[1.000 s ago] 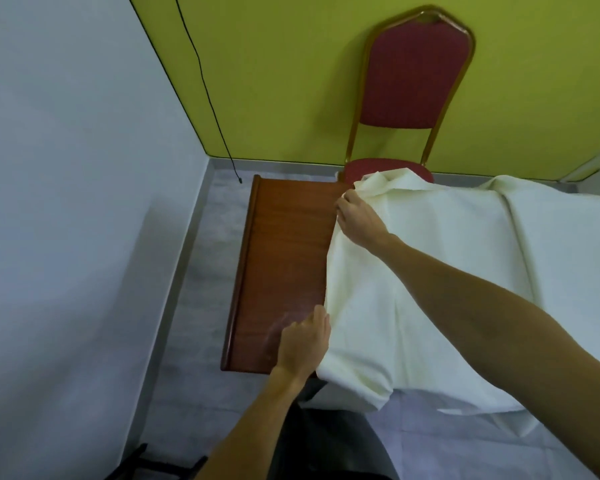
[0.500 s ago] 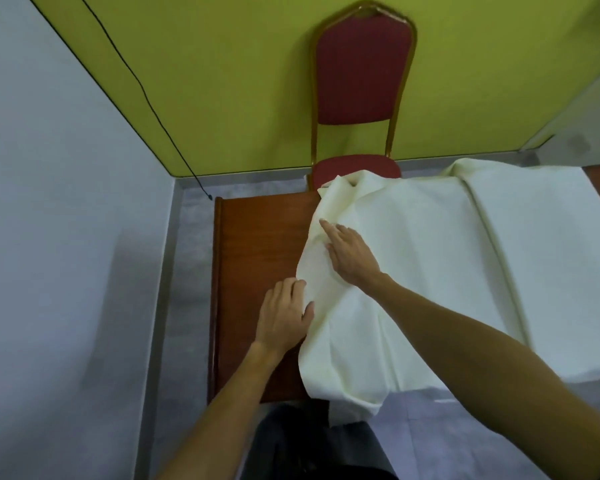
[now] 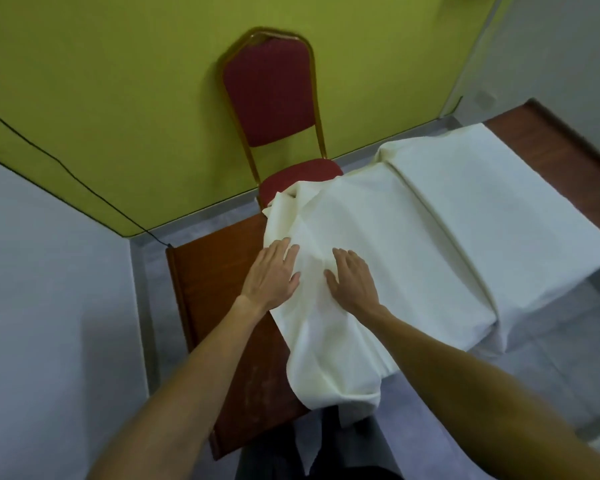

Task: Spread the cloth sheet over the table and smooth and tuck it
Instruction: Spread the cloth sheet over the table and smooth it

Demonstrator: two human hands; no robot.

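One pass, left to right. Saw a black cable (image 3: 84,181) down the green wall (image 3: 118,81), far left, no part of the job. Found bare table (image 3: 208,278) next, wood uncovered at that end. Logged left hand (image 3: 271,275) flat, fingers straight, palm over wood and fingertips on the cloth (image 3: 413,237) edge; pressing, gripping nothing. Logged right hand (image 3: 352,282) just beside it, fully on cloth, fingers spread and straight, also pressing, nothing clenched. Noted a raised fold between the two hands. Placed cloth over the middle and right of the table, bunched at its left edge, hanging off the near side toward the person. Put its far side at the chair (image 3: 271,95) seat, touching or just beside; could not tell which. Saw a strip of bare wood past the cloth at far right too. Judged cloth light, thin, soft and limp, quick to crease, likely to slide on polished wood, not fragile. Judged best hold at the bunched left edge, pinched by both hands well apart and drawn toward the bare end; flat palms enough for smoothing only. Read no brand, label or writing anywhere.
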